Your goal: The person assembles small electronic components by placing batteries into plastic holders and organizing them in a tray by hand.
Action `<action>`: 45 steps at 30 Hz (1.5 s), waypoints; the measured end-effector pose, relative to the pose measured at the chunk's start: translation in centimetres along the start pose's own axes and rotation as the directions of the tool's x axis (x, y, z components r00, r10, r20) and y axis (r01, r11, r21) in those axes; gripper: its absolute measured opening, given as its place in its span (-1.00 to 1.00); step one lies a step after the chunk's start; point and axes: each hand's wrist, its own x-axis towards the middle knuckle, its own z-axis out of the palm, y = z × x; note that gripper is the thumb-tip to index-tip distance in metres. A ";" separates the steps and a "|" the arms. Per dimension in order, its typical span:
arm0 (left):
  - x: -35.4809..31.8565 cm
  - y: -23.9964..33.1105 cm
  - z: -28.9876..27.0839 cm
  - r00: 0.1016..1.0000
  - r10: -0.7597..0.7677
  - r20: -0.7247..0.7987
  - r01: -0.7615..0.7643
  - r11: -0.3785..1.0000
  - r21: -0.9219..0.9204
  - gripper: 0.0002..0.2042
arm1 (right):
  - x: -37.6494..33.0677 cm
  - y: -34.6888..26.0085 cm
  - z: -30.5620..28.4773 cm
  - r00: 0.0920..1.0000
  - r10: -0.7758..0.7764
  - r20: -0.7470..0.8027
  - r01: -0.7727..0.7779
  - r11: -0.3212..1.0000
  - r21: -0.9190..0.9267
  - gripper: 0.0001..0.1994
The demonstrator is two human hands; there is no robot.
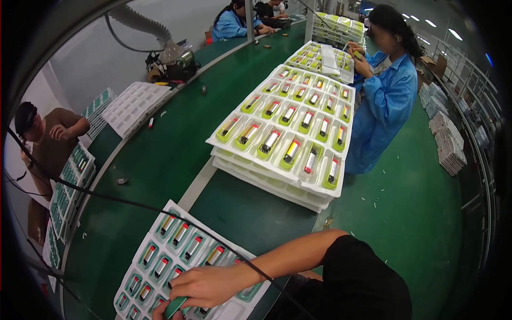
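Down at the lower edge, the right hand (pixel 210 285) lies across a white blister tray (pixel 140 250) of small battery cells in teal pockets, its fingers curled onto a flat green piece (pixel 174 306) that pokes out beneath the knuckles. The left hand (pixel 160 311) barely shows at the frame's bottom, just beside that green piece; whether it grips anything cannot be told. The right forearm runs back to a black sleeve (pixel 362 277) at the lower right. A thin black cable (pixel 106 196) sweeps across the view, passing over the tray and the wrist.

The tray rests on a long green work table (pixel 170 149), split lengthways by a pale strip (pixel 198 184). Just beyond the near tray, a stack of white trays (pixel 266 184) carries rows of yellow-green cells with red and black bands. Further along the table, more filled trays (pixel 320 58) sit in a line. On the left side of the table an empty white tray stack (pixel 133 106) lies near a small dark machine (pixel 176 64) fed by a ribbed grey hose (pixel 141 21).

To the right of the stacks a person in a blue coat (pixel 386 101) stands on the green floor (pixel 410 213), holding a small item at chest height. At the left edge a person in a brown shirt (pixel 53 144) sits beside upright trays (pixel 72 186). At the far end another person in blue (pixel 232 21) leans over the table. Stacks of white trays (pixel 448 144) stand by the railing on the right.
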 end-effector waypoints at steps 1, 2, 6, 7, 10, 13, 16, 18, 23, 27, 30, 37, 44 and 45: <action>0.0 -0.2 0.1 0.997 -0.068 0.022 0.068 0.998 -0.010 -0.82 | 0.1 -0.2 0.0 1.000 -0.001 0.008 0.001 1.000 -0.019 -0.77; -0.1 -0.3 0.1 0.999 -0.052 0.016 0.053 0.998 -0.026 -0.82 | 0.2 -0.6 0.0 1.000 0.013 -0.020 -0.013 1.000 -0.005 -0.78; -0.3 -0.5 0.5 0.998 0.051 -0.021 -0.053 0.993 -0.102 -0.78 | 0.4 -1.1 -0.5 0.986 0.092 0.139 -0.090 0.996 -0.025 -0.79; -0.5 -0.1 0.4 0.996 0.087 -0.023 -0.089 0.994 -0.067 -0.76 | 0.4 -1.3 -0.6 0.966 0.149 0.211 -0.152 0.988 0.000 -0.79; -0.7 0.5 0.6 0.999 0.044 -0.019 -0.046 0.992 -0.116 -0.73 | 0.0 -1.0 -0.3 0.985 0.095 0.145 -0.097 0.995 0.004 -0.77; -0.7 -0.3 0.8 0.996 0.042 -0.075 -0.049 0.993 -0.103 -0.74 | -0.1 -0.8 -0.3 0.990 0.087 0.114 -0.091 0.996 0.022 -0.74; -0.5 -0.1 1.1 0.991 0.049 -0.122 -0.066 0.988 -0.142 -0.73 | -0.2 -0.1 0.3 0.999 -0.006 0.031 0.008 0.997 -0.070 -0.70; -0.4 -0.4 1.2 0.989 0.081 -0.123 -0.092 0.992 -0.089 -0.74 | -0.1 0.0 0.2 0.999 -0.027 0.027 0.031 0.988 -0.151 -0.70; -0.2 -0.6 1.8 0.938 0.299 -0.173 -0.297 0.954 0.039 -0.75 | -0.3 0.0 0.8 0.996 -0.042 0.075 0.058 0.973 -0.224 -0.72; -0.6 0.4 1.7 0.917 0.365 -0.164 -0.337 0.925 0.175 -0.75 | -0.5 -0.6 1.4 1.000 -0.007 0.014 0.011 0.965 -0.262 -0.78; -1.3 -0.4 1.8 0.916 0.346 -0.201 -0.326 0.937 0.126 -0.77 | -0.7 -1.0 1.7 0.999 -0.038 -0.030 0.029 0.968 -0.248 -0.80; -1.0 2.1 -0.3 0.902 0.364 -0.232 -0.276 0.900 0.338 -0.71 | 0.1 -0.2 -2.2 0.970 -0.236 0.055 0.240 0.901 -0.362 -0.64; -1.2 2.8 0.8 0.994 0.110 -0.026 -0.106 0.987 0.120 -0.74 | 0.8 0.9 -5.1 0.952 -0.217 -0.218 0.090 0.874 -0.477 -0.74; -1.5 2.8 1.2 0.992 0.122 0.022 -0.124 0.986 0.116 -0.77 | 1.0 1.0 -5.1 0.948 -0.235 -0.215 0.096 0.855 -0.510 -0.72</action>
